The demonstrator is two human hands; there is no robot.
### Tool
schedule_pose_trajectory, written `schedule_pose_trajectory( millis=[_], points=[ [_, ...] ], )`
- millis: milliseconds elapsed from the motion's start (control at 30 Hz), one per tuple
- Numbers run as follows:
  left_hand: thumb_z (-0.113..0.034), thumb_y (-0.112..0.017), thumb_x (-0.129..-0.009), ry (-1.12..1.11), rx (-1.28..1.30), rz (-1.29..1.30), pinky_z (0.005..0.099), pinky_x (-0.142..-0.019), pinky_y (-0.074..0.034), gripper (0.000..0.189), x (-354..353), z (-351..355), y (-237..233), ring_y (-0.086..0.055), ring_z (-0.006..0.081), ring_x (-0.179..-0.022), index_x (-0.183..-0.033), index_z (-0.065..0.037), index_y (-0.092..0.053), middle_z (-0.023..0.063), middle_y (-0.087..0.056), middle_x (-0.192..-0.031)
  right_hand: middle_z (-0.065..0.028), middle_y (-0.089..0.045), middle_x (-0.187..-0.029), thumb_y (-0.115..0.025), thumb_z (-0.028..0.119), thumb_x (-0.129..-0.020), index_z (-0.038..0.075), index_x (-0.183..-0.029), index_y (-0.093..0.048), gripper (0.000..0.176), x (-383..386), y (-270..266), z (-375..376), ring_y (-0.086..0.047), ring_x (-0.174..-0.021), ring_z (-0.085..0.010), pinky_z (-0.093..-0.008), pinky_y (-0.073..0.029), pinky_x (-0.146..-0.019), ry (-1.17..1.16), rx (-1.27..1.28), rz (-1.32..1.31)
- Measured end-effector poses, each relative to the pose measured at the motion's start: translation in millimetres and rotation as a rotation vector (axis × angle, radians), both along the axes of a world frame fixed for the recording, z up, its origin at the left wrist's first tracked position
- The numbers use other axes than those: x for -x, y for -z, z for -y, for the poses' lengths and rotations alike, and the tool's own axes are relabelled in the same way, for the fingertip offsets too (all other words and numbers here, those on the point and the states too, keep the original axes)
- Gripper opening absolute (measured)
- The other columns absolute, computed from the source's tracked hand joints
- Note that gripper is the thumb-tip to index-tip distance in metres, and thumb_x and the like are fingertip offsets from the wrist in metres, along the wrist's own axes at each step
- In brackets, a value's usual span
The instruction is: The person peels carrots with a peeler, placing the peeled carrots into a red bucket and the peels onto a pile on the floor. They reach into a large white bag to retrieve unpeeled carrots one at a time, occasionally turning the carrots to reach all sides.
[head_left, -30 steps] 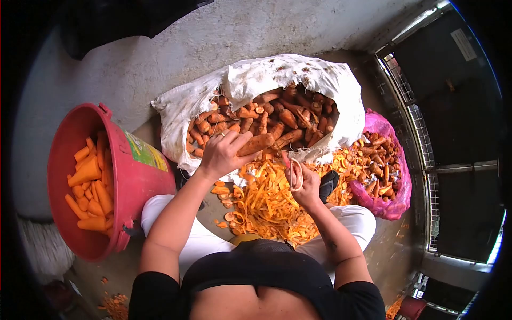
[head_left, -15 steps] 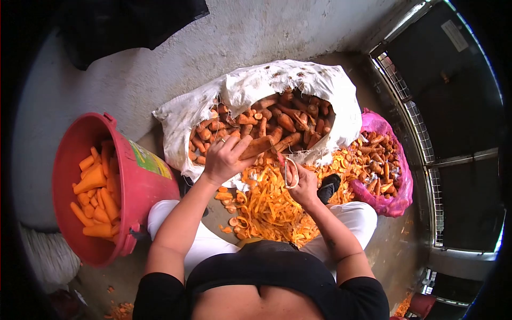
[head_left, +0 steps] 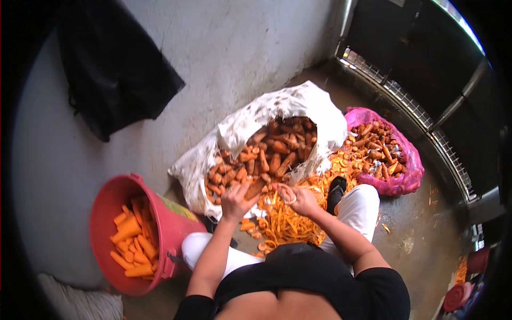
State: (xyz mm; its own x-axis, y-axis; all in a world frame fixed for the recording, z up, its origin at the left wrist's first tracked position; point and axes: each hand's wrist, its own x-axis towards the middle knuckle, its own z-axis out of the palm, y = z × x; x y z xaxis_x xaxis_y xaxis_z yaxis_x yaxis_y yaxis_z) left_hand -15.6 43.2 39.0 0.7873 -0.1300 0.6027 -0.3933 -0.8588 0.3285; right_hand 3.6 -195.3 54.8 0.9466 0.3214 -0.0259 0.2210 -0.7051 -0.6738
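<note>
Between my hands, an unpeeled carrot [head_left: 255,189] is gripped by my left hand [head_left: 234,202], its fingers around the near end. My right hand [head_left: 303,201] is closed on a small peeler [head_left: 288,195], of which a pale loop and a bit of red show; its blade is too blurred to make out. Just beyond both hands lies a torn white sack [head_left: 234,133] full of unpeeled carrots [head_left: 274,162]. Orange peelings [head_left: 290,221] are heaped on the floor below my hands.
At my left stands a red bucket [head_left: 98,234] holding peeled carrots [head_left: 128,229]. A pink bag [head_left: 410,170] with carrot pieces sits at the right. Black cloth [head_left: 114,69] hangs on the wall, and dark gate panels [head_left: 416,58] line the right side.
The whole view has swung, so the bucket, sack and hands appear lower. The carrot stays in my left hand and the peeler in my right, at the carrot's far end.
</note>
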Motion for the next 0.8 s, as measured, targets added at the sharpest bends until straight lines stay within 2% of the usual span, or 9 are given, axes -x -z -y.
schedule_pose_trajectory(
  millis=[33, 100, 300, 433, 567, 600, 633, 700, 800],
  points=[
    [-0.032, -0.078, -0.067, 0.015, -0.015, 0.005, 0.0358, -0.058, -0.05, 0.043, 4.1, 2.2, 2.2, -0.062, 0.0252, -0.068, -0.099, -0.005, -0.065, 0.0087, -0.061, -0.077, -0.0178, -0.062, -0.066, -0.053, 0.053, -0.086, 0.011, -0.082, -0.069, 0.046, 5.1, 7.2, 2.3, -0.062, -0.06, -0.035, -0.042, -0.047, -0.054, 0.023, -0.024, 0.015],
    [-0.032, -0.079, -0.066, 0.001, 0.008, -0.043, 0.0373, -0.061, -0.051, 0.044, 16.3, 10.1, -1.4, -0.062, 0.027, -0.069, -0.097, -0.005, -0.065, 0.0103, -0.063, -0.079, -0.0187, -0.062, -0.067, -0.053, 0.055, -0.085, 0.01, -0.078, -0.069, 0.049, 15.6, 1.3, 8.3, -0.061, -0.061, -0.0362, -0.0431, -0.047, -0.056, 0.033, 0.031, -0.059],
    [-0.034, -0.076, -0.069, -0.001, -0.036, 0.002, 0.0357, -0.057, -0.049, 0.042, 37.5, 21.2, -4.3, -0.062, 0.0248, -0.065, -0.097, -0.006, -0.064, 0.0084, -0.061, -0.076, -0.0193, -0.063, -0.069, -0.053, 0.054, -0.085, 0.006, -0.079, -0.066, 0.05, 30.6, 10.2, 24.7, -0.062, -0.066, -0.0371, -0.0441, -0.048, -0.059, 0.007, 0.069, -0.094],
    [-0.035, -0.076, -0.069, -0.011, -0.02, -0.027, 0.0352, -0.059, -0.05, 0.044, 46.1, 25.7, -6.3, -0.062, 0.0251, -0.069, -0.097, -0.004, -0.064, 0.0099, -0.061, -0.077, -0.0201, -0.063, -0.073, -0.053, 0.052, -0.086, 0.007, -0.083, -0.067, 0.048, 31.4, 15.1, 30.5, -0.062, -0.069, -0.038, -0.0449, -0.048, -0.06, -0.045, 0.106, 0.049],
    [-0.033, -0.076, -0.07, -0.031, -0.039, -0.038, 0.0349, -0.057, -0.05, 0.042, 52.8, 26.8, -11.1, -0.061, 0.0263, -0.065, -0.096, -0.003, -0.064, 0.0092, -0.059, -0.073, -0.0193, -0.064, -0.075, -0.054, 0.052, -0.085, 0.009, -0.086, -0.067, 0.045, 33.4, 13.7, 29.8, -0.063, -0.07, -0.0368, -0.0437, -0.048, -0.061, -0.054, -0.012, -0.029],
    [-0.029, -0.077, -0.069, 0.025, 0.087, 0.03, 0.0351, -0.057, -0.05, 0.04, 52.5, 27.8, -12.2, -0.06, 0.0267, -0.062, -0.095, -0.002, -0.064, 0.0093, -0.059, -0.071, -0.0183, -0.065, -0.076, -0.055, 0.052, -0.084, 0.008, -0.086, -0.067, 0.046, 27.2, 27.3, 32.2, -0.064, -0.069, -0.0351, -0.0433, -0.048, -0.062, 0.032, 0.091, -0.215],
    [-0.021, -0.08, -0.067, -0.006, 0.173, -0.023, 0.0359, -0.061, -0.051, 0.037, 58.6, 35.3, -33.9, -0.063, 0.0293, -0.069, -0.095, -0.002, -0.065, 0.0139, -0.064, -0.08, -0.0187, -0.065, -0.076, -0.056, 0.053, -0.082, 0.006, -0.084, -0.067, 0.048, 20.7, 51.6, 48.1, -0.064, -0.07, -0.0338, -0.0431, -0.049, -0.063, 0.066, 0.145, -0.262],
    [-0.022, -0.08, -0.068, 0.03, 0.218, 0.052, 0.036, -0.062, -0.051, 0.038, 54.1, 43.1, -66.5, -0.063, 0.0298, -0.071, -0.096, 0.0, -0.065, 0.0146, -0.064, -0.081, -0.022, -0.064, -0.077, -0.055, 0.054, -0.082, 0.003, -0.08, -0.066, 0.052, 18.0, 83.0, 79.9, -0.064, -0.076, -0.0363, -0.0456, -0.048, -0.068, 0.127, 0.312, -0.286],
    [-0.022, -0.079, -0.071, 0.04, 0.33, 0.061, 0.0337, -0.064, -0.051, 0.04, 43.5, 41.7, -86.1, -0.064, 0.026, -0.072, -0.099, 0.001, -0.064, 0.0145, -0.064, -0.083, -0.024, -0.064, -0.08, -0.055, 0.052, -0.082, 0.003, -0.088, -0.065, 0.051, 6.5, 89.8, 75.7, -0.062, -0.08, -0.0398, -0.0474, -0.047, -0.07, 0.256, 0.168, -0.205]
  ],
)
